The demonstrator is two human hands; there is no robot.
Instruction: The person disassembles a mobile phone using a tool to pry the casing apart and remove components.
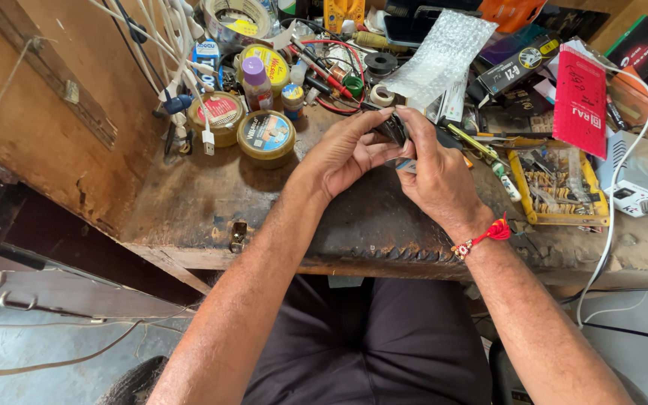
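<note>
My left hand [345,152] and my right hand [438,176] meet above the worn wooden workbench [189,202], both pinching a small dark object [393,129] between fingertips. Most of the object is hidden by my fingers, so I cannot tell what it is. A red thread bracelet [485,236] circles my right wrist. Both forearms reach up from my lap.
Round tins [265,135] and a small purple-capped bottle [256,81] stand at the back left. A yellow parts tray [560,187] and a white box device [643,180] lie to the right. Bubble wrap [440,52], red packet [580,101], cables and tools crowd the back.
</note>
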